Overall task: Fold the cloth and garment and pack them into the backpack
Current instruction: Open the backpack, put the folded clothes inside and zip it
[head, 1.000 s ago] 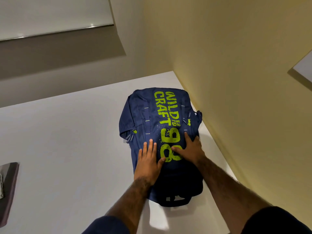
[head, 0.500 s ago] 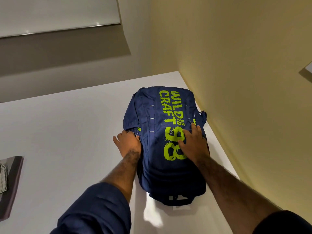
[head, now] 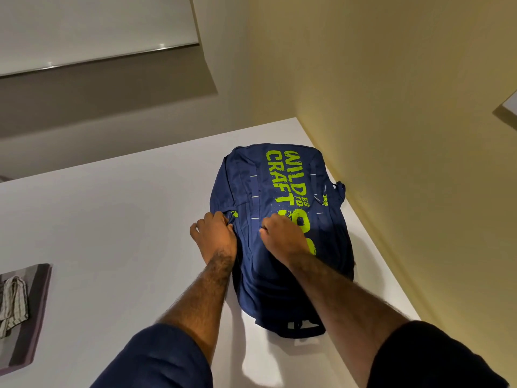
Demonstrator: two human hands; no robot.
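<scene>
The white table (head: pixel 112 219) is smooth and flat; its right edge runs along the yellow wall (head: pixel 391 135), and a broad open area lies left of the backpack (head: pixel 282 186). The backpack, navy woven fabric with green lettering, lies flat near the table's right edge, with only a narrow strip of table between it and the wall. At the table's left edge, a dark mat (head: pixel 36 317) carries a crumpled checked cloth (head: pixel 12 301), well apart from the backpack. The left hand (head: pixel 214 233) grips the backpack's left side seam with curled fingers. The right hand (head: pixel 282 236) bunches the front panel fabric under curled fingers.
</scene>
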